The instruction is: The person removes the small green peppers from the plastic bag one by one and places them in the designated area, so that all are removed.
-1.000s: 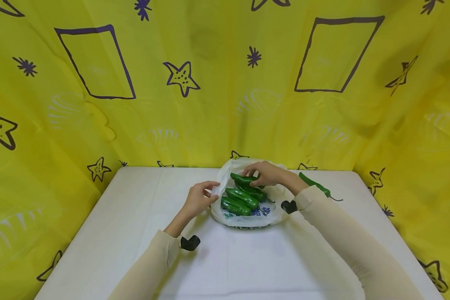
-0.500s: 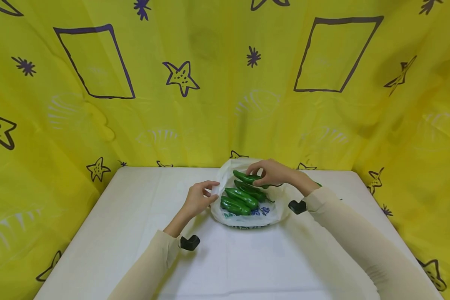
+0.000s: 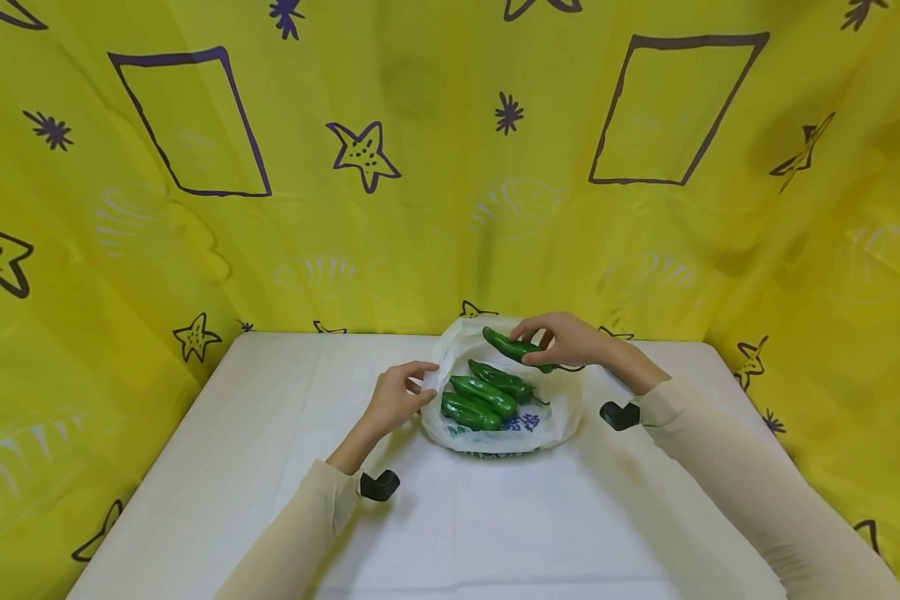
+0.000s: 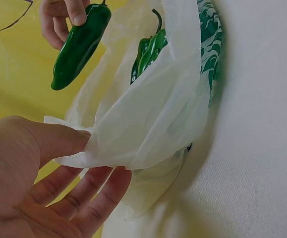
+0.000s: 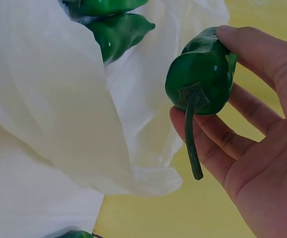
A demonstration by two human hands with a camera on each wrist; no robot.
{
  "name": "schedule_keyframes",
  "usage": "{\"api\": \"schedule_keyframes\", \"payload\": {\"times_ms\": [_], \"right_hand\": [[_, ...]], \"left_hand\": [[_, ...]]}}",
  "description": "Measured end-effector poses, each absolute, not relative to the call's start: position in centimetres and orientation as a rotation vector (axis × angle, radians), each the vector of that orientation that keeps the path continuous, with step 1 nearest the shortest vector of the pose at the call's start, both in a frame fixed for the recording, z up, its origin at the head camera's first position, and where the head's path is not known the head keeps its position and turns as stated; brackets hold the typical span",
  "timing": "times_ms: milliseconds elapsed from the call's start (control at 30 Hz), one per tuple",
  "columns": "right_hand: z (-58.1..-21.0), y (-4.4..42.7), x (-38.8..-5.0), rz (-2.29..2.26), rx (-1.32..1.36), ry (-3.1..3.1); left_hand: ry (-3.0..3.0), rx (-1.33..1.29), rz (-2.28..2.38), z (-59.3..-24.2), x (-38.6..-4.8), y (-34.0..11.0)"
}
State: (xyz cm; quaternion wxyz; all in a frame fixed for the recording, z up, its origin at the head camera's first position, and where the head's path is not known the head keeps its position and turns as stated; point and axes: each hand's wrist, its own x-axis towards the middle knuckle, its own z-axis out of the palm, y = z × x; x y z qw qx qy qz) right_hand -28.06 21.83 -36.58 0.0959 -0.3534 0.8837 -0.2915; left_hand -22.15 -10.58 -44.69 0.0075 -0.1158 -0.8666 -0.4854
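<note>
My right hand [image 3: 572,342] pinches a glossy green pepper [image 3: 508,346] between thumb and fingers, raised above the opening of a white plastic bag [image 3: 561,418]. In the right wrist view the stem end of this pepper [image 5: 198,84] faces the camera. Inside the bag three more peppers [image 3: 484,397] lie side by side. At the bag's left rim is my left hand [image 3: 392,406]; the left wrist view has its thumb and fingers pinching the edge of the thin plastic [image 4: 133,134].
Another green pepper [image 5: 75,234] lies on the table to the right of the bag, hidden in the head view by the right arm. The white table [image 3: 270,417] is enclosed by a yellow curtain [image 3: 435,233] with starfish drawings.
My right hand has lifted the pepper out from beside the others, moving up and to the right. The left hand has stayed at the bag's rim.
</note>
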Motion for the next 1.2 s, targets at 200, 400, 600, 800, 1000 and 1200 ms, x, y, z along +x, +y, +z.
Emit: {"api": "schedule_keyframes", "payload": {"times_ms": [200, 400, 600, 800, 1000, 1200], "right_hand": [[-36.1, 22.6, -27.5, -0.890, -1.074, 2.642], [-35.6, 23.6, -26.9, -0.908, -1.056, 2.677], [-35.3, 25.0, -26.5, -0.933, -1.018, 2.688], [-35.1, 26.4, -26.1, -0.900, -0.991, 2.736], [-34.8, 27.9, -25.6, -0.871, -0.916, 2.788], [-34.6, 29.5, -25.4, -0.886, -0.871, 2.820]], "left_hand": [[-2.715, -0.351, -1.524, -44.7, -22.1, -10.6], [-2.713, -0.360, -1.514, -44.8, -22.2, -10.6], [-2.710, -0.367, -1.515, -44.9, -22.2, -10.6], [-2.705, -0.370, -1.513, -44.9, -22.3, -10.6], [-2.700, -0.371, -1.542, -44.8, -22.2, -10.6], [-2.698, -0.358, -1.572, -44.7, -22.1, -10.6]]}}
